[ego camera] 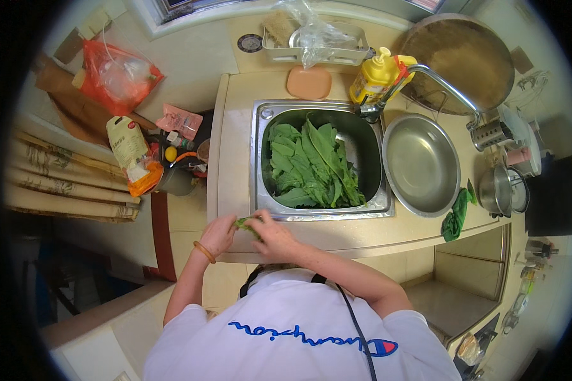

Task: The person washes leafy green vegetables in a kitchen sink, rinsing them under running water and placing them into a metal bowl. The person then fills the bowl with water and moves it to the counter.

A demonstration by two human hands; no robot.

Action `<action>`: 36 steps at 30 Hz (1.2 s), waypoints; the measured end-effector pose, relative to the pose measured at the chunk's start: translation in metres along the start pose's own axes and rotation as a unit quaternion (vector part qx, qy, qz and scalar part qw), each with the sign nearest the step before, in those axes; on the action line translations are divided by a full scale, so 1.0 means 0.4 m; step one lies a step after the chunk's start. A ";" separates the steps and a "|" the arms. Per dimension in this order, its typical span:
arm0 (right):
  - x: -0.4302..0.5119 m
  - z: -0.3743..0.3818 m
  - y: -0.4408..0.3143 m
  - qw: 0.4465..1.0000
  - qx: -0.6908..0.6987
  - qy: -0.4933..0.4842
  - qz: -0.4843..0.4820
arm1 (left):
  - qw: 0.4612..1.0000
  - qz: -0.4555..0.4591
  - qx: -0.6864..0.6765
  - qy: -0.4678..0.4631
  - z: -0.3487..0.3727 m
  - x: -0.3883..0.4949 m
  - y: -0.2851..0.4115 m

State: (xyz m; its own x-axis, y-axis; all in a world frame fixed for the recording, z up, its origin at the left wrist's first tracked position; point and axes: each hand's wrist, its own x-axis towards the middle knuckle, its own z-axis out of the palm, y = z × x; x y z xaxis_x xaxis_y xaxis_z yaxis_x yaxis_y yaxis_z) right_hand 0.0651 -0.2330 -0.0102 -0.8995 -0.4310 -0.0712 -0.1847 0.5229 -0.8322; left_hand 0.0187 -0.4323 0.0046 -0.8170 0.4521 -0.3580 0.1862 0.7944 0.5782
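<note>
My left hand (220, 235), with a tan bangle at its wrist, pinches one end of a small green leafy piece (246, 225). From the other side, my right hand (274, 236) has its fingers curled over the same piece and hides much of it. Both hands are above the counter's front edge, close to the sink's near left corner. Long green leaves (310, 166) lie heaped in the stainless steel sink (372, 183), mostly over its left and middle part.
Right of the sink stands a steel basin (422, 164), with a green cloth (456, 216) near it. The faucet (438, 78) arches beside a yellow pump bottle (372, 78). A large round board (457, 64) leans behind. A bin (178, 178) with packaging is at the left.
</note>
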 end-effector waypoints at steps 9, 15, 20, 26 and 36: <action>-0.034 -0.070 -0.076 0.954 -0.267 -0.101 -0.090 | 0.990 -0.007 0.131 -0.040 -0.005 0.015 -0.064; -0.071 -0.212 0.074 0.993 -0.099 -0.012 0.064 | 0.987 0.010 0.146 0.063 -0.060 0.044 -0.057; -0.098 -0.349 0.242 0.953 -0.182 0.164 0.179 | 0.982 0.117 0.042 0.140 -0.077 0.141 0.103; -0.066 -0.386 0.323 0.951 -0.106 0.183 0.225 | 0.970 0.143 0.158 0.116 0.101 0.274 0.106; 0.012 -0.391 0.564 0.890 -0.113 0.310 0.314 | 0.975 0.161 0.117 -0.096 0.014 0.108 0.035</action>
State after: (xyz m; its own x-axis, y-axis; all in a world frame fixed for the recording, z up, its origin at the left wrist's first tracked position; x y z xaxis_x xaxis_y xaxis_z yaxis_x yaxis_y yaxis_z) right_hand -0.0428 -0.0023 -0.1123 -0.8866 0.4499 -0.1078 0.4190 0.6820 -0.5994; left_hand -0.0110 -0.3992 -0.0070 -0.5820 0.7432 -0.3301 0.5541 0.6595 0.5080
